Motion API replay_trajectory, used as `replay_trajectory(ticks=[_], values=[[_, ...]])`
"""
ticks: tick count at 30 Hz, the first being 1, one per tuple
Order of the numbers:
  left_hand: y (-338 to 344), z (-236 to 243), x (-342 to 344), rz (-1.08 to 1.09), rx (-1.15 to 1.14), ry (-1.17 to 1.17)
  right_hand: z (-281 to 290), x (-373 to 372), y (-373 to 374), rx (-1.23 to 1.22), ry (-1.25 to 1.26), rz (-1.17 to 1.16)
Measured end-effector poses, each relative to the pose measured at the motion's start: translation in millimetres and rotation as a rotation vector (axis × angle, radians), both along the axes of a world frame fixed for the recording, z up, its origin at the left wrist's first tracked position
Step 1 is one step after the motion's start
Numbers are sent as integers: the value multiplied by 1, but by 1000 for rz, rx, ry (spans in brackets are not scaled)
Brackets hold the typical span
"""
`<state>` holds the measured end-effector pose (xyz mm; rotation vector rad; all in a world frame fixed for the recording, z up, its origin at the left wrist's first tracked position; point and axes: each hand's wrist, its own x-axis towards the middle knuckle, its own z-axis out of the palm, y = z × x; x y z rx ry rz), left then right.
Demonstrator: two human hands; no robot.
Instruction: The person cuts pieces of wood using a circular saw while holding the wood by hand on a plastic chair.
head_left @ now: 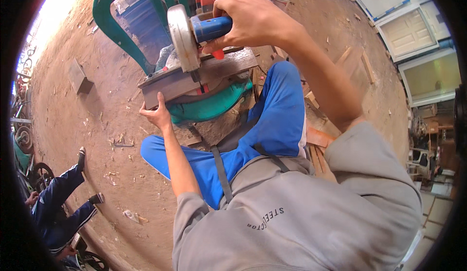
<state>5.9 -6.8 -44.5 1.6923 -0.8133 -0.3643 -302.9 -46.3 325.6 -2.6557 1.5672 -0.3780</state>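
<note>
My right hand is wrapped round the blue body of a small circular saw, which has a rounded silver blade guard. The saw stands over a brown wooden board, its lower part at the board's near face. At the board's left end, my left hand grips the near edge, thumb on the face and fingers below. The board lies across the seat of a green plastic chair. My right hand's fingertips and the blade's contact with the wood are partly hidden.
A wooden block lies on the dirt floor to the left, among scattered shavings. Wood offcuts lie to the right, near leaning door panels. Another person's legs stretch in at lower left. My blue-trousered knees flank the chair.
</note>
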Motion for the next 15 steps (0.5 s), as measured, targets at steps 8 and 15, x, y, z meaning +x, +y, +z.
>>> replay_trajectory(ticks=[8,15], values=[[7,-6,19,-45,-78,324,-79,-54,30,-348,-691,-186],[61,0,31,-164,-247,966,-309,-96,14,143,-1009,-841]])
